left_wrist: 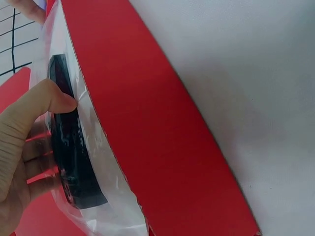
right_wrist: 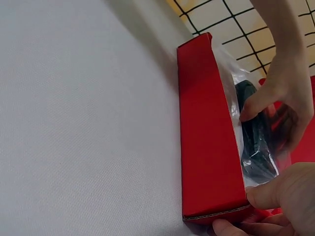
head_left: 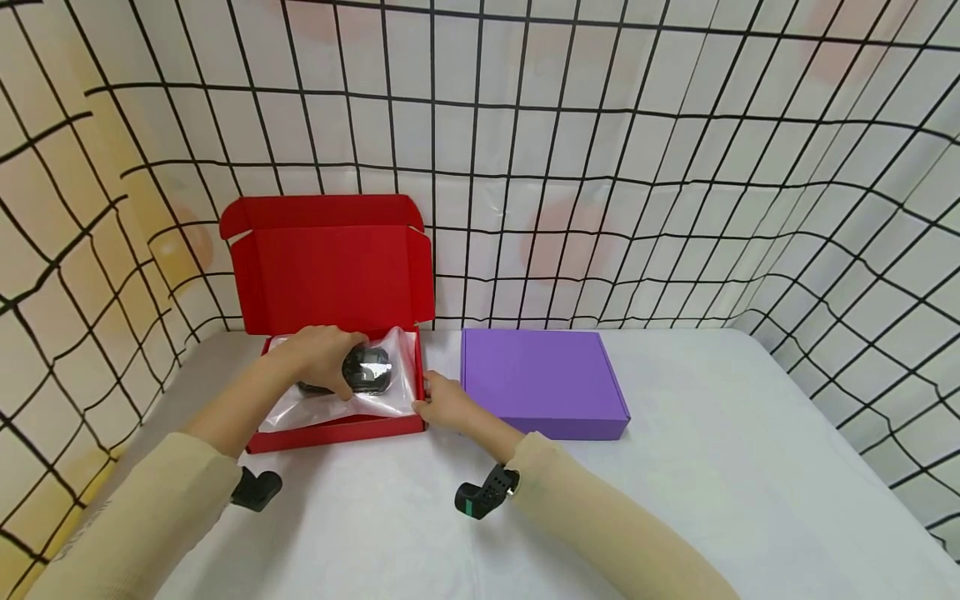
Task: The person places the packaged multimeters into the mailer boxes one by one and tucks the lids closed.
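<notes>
A red cardboard box stands on the left of the table with its lid raised at the back. In it lies a black object in a transparent plastic bag; its exact kind is not clear under the film. My left hand grips the black object through the bag from above, with the thumb on the near side and the fingers on the far side. At the box's front right corner, my right hand holds the wall, its thumb near the top edge and its fingers against the outside.
A closed purple box lies just right of the red one, behind my right forearm. White cloth covers the table. Black grid netting before pale sheeting encloses the back and both sides. Each wrist wears a black strapped device.
</notes>
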`<state>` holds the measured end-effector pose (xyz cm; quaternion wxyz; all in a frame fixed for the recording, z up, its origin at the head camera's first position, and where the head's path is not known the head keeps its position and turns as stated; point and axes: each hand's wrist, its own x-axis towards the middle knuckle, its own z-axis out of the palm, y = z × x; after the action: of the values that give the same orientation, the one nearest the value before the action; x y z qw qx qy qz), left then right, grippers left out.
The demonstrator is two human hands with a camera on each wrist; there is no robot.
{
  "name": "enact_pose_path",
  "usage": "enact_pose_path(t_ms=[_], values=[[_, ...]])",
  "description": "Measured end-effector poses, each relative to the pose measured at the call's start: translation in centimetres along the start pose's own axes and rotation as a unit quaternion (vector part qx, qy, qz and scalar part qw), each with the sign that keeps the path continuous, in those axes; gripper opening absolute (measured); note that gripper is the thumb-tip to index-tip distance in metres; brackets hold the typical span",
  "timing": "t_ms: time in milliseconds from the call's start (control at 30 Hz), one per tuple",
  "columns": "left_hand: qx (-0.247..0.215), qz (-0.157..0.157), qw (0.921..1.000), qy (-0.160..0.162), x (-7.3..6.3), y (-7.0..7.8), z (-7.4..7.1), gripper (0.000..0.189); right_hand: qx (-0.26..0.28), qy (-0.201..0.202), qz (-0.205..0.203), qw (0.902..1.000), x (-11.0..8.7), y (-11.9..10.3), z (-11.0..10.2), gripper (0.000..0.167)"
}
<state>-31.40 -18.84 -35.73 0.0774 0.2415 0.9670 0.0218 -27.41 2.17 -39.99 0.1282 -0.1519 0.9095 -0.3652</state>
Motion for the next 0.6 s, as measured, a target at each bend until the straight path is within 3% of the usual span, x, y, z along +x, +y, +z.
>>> enact_pose_path(t_ms=[200,600], values=[[-0.020,-0.015,0.9995,-0.018,0.0,-0.2,0.5,0.079,0.008,-0.008,0.003,0.9999,0.1,0.1,0.0,0.050],[-0.036,-0.023,0.9988,-0.023,0.1,-0.6,1.3,0.083,0.005,-0.004,0.001,1.0000,-0.1,-0.1,0.0,0.049]])
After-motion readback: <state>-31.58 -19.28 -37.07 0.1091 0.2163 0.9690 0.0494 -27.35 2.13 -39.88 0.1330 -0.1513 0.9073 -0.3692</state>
